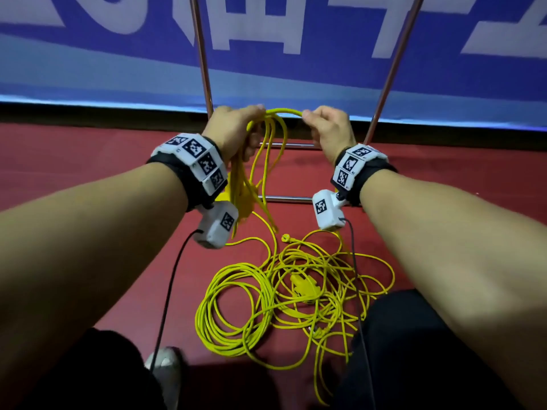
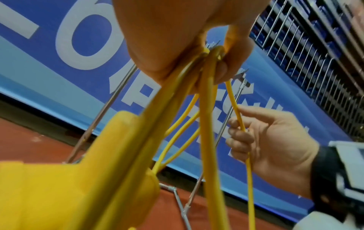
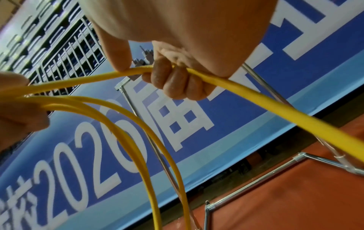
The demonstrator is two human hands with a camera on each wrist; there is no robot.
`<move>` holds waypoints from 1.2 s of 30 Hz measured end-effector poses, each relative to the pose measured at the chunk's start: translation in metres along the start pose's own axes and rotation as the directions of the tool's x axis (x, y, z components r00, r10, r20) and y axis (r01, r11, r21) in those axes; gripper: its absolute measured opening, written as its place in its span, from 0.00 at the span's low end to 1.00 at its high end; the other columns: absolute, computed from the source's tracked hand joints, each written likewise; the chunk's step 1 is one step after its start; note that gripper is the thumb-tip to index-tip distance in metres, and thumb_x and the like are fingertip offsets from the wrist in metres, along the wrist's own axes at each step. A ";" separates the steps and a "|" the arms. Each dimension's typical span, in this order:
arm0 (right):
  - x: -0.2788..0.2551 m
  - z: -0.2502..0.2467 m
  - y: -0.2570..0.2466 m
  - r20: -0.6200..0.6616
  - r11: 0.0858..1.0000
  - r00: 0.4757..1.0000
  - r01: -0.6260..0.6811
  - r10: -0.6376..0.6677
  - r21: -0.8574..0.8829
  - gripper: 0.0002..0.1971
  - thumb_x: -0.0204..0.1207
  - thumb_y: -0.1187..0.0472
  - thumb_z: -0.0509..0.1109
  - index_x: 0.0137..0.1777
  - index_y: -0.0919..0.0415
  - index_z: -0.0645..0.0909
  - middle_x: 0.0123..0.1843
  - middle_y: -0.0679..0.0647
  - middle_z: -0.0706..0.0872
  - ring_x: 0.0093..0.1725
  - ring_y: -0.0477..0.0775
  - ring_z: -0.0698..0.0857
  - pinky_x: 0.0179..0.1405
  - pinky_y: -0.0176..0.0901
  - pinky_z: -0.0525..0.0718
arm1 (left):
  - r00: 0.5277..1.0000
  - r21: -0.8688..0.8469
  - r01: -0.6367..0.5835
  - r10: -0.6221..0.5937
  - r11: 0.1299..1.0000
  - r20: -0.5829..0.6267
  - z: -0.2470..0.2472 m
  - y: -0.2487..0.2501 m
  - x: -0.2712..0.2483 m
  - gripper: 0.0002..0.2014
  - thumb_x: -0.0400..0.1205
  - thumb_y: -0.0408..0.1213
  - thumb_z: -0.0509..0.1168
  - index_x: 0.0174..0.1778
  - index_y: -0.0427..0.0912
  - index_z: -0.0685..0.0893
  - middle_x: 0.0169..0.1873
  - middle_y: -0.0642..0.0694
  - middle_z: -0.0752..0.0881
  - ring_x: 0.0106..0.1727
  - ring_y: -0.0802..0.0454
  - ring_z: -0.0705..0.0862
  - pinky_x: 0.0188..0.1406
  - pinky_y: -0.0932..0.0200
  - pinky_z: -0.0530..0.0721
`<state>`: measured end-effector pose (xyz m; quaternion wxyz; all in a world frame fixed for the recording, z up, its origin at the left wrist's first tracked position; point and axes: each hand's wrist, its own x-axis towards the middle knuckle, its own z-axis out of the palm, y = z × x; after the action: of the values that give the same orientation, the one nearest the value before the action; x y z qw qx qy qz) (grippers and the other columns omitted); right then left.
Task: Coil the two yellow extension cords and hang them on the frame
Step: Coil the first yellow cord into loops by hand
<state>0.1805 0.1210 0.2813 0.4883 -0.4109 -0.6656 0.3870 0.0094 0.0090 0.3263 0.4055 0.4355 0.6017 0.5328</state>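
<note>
My left hand (image 1: 236,128) grips several hanging loops of a yellow extension cord (image 1: 266,161), held up in front of the metal frame (image 1: 204,63). The cord's yellow socket block (image 2: 59,186) hangs below that hand. My right hand (image 1: 328,128) holds the same cord's strand (image 3: 256,96) just to the right, fingers curled round it. The strand arcs between the two hands (image 1: 284,112). A loose tangle of yellow cord (image 1: 296,297) with a socket (image 1: 305,288) and a plug (image 1: 285,238) lies on the red floor below.
The frame's two chrome uprights (image 1: 396,63) rise against a blue banner (image 1: 325,54); its low crossbars (image 1: 290,198) sit on the red carpet (image 1: 88,161). Black sensor cables (image 1: 168,291) hang from both wrists. My dark trouser legs (image 1: 414,350) and a shoe (image 1: 165,365) flank the tangle.
</note>
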 end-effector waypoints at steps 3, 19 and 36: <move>-0.003 0.015 -0.006 0.111 0.988 0.991 0.086 -0.072 -0.129 0.17 0.68 0.44 0.72 0.29 0.53 0.72 0.25 0.50 0.72 0.29 0.52 0.69 0.34 0.44 0.68 | 0.999 0.050 0.008 -0.010 0.999 0.044 -0.010 -0.009 -0.007 0.15 0.87 0.45 0.65 0.39 0.39 0.78 0.17 0.47 0.77 0.15 0.51 0.74 0.18 0.65 0.72; -0.006 0.020 0.008 -0.027 0.971 0.971 -0.236 0.237 0.035 0.28 0.85 0.46 0.59 0.24 0.57 0.76 0.15 0.46 0.66 0.15 0.46 0.63 0.22 0.38 0.63 | 0.997 -0.165 -0.010 -0.003 0.986 -0.074 0.009 -0.006 0.014 0.19 0.86 0.39 0.65 0.29 0.43 0.70 0.18 0.49 0.65 0.17 0.53 0.59 0.21 0.66 0.58; -0.022 -0.013 0.035 0.158 0.953 0.945 -0.266 0.288 -0.144 0.20 0.87 0.49 0.63 0.34 0.57 0.75 0.26 0.53 0.75 0.22 0.49 0.80 0.30 0.39 0.79 | 0.977 -0.218 -0.072 0.025 0.973 -0.210 -0.011 0.002 0.018 0.18 0.82 0.44 0.69 0.28 0.42 0.76 0.18 0.49 0.66 0.16 0.52 0.61 0.20 0.66 0.61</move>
<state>0.2033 0.1145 0.2451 0.3419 -0.4931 -0.6643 0.4458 -0.0056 0.0230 0.3289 0.3743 0.3440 0.5655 0.6495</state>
